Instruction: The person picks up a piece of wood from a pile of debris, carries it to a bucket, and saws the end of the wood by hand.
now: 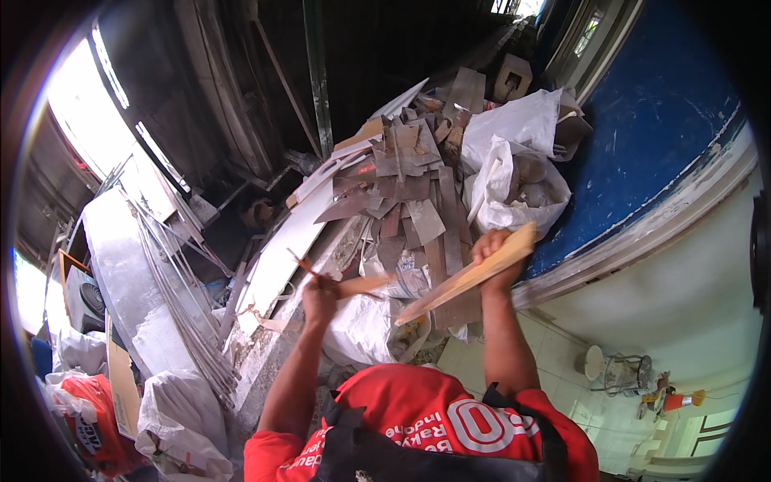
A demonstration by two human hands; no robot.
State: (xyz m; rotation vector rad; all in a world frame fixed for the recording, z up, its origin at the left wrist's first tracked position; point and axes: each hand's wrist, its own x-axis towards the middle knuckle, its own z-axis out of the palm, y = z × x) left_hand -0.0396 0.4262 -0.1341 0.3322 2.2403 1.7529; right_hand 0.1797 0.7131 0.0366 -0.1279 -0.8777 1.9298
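In my right hand (496,255) is a long splintered piece of light wood (470,273), its tapered end slanting down to the left. My left hand (320,299) is closed around thinner wood scraps (363,286), one pointing right and a dark thin strip sticking out at the upper left. Both hands are held apart above the rubble. Beyond them lies a heap of broken grey-brown board pieces (405,189). Just below the hands sits a white sack (365,331) with debris at its mouth.
White sacks (514,189) of rubble lean by the blue wall (650,120) on the right. Long white panels (285,249) lie left of the heap. Thin metal rods (173,281) and a large pale sheet (120,257) stand at the left. A red bag (96,418) and another white sack (183,426) are lower left.
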